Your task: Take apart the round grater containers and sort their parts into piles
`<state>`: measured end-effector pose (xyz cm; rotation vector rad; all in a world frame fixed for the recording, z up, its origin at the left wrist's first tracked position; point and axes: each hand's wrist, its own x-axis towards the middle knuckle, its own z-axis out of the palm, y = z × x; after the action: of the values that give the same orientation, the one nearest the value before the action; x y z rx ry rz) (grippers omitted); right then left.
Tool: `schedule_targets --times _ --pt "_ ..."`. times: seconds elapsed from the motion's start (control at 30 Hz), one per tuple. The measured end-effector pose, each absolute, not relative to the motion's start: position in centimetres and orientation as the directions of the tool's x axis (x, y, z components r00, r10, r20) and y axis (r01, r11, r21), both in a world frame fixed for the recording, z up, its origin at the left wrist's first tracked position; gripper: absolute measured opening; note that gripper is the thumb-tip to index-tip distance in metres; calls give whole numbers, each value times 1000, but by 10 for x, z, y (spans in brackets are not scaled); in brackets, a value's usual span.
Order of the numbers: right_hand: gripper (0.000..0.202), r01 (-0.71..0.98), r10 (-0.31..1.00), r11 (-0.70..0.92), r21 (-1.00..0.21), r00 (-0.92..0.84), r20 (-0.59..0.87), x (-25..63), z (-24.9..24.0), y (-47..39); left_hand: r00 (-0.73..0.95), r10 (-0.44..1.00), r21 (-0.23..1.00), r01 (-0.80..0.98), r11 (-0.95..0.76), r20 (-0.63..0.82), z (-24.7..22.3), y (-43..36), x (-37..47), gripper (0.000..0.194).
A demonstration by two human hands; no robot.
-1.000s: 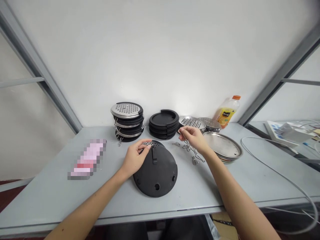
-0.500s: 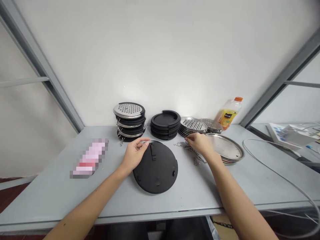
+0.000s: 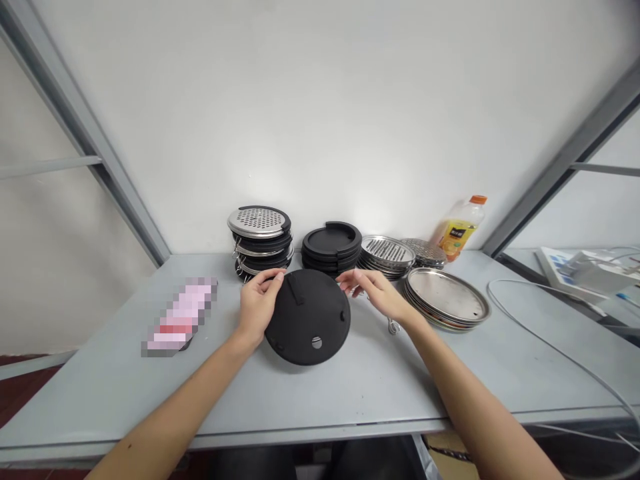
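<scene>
My left hand (image 3: 259, 307) is closed on the upper left rim of a black round plastic disc (image 3: 310, 323), thumb in front. The disc is tilted up off the table, with small tabs and a round hole near its lower edge. Close to the disc's upper right rim is my right hand (image 3: 373, 290), fingers curled together. What they pinch, if anything, is too small to make out. Behind and below that hand lie wire clips (image 3: 393, 326), partly hidden by it.
At the back stand a stack of black bases with grater plates (image 3: 259, 221), a stack of black round bases (image 3: 332, 239) and grater discs (image 3: 387, 249). Round metal trays (image 3: 449, 295), a juice bottle (image 3: 460, 230) and a white cable (image 3: 555, 347) are right; a blurred-out phone (image 3: 181, 315) is left.
My right hand has moved left from the wire clips to the black disc's edge. My left hand has raised and slightly turned the disc.
</scene>
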<state>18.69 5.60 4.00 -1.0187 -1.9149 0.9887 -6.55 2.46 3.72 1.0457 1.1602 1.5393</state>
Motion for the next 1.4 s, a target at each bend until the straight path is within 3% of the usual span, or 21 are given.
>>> schedule_targets --times 0.1,0.23,0.5,0.87,1.03,1.13,1.23,1.3,1.4 --pt "54 76 763 311 -947 -614 201 172 38 47 -379 910 959 -153 -240 167 37 28 -69 35" --pt "42 -85 662 189 -978 -725 191 160 35 40 -476 858 946 -144 -292 193 35 30 -74 35" --pt "42 -138 527 87 -987 -834 163 158 27 41 -525 823 929 -149 -340 217 35 29 -73 36" --pt "33 -171 604 124 -977 -768 211 143 22 32 -504 814 929 -62 -366 287 37 28 -74 38" --pt "37 -150 701 323 -934 -626 343 154 39 28 -289 903 944 2 -331 317 44 26 -74 51" --pt "36 -53 746 491 -870 -490 451 165 51 28 -178 917 934 73 -350 357 42 23 -70 58" --pt "33 165 739 666 -728 -285 611 177 55 33 -111 846 831 290 -474 521 33 21 -67 54" --pt "31 376 635 754 -539 -208 744 183 54 38 -36 736 666 459 -589 676 27 20 -65 50" --pt "33 627 475 747 -222 -269 838 186 50 43 135 498 317 623 -715 857 24 18 -64 47"
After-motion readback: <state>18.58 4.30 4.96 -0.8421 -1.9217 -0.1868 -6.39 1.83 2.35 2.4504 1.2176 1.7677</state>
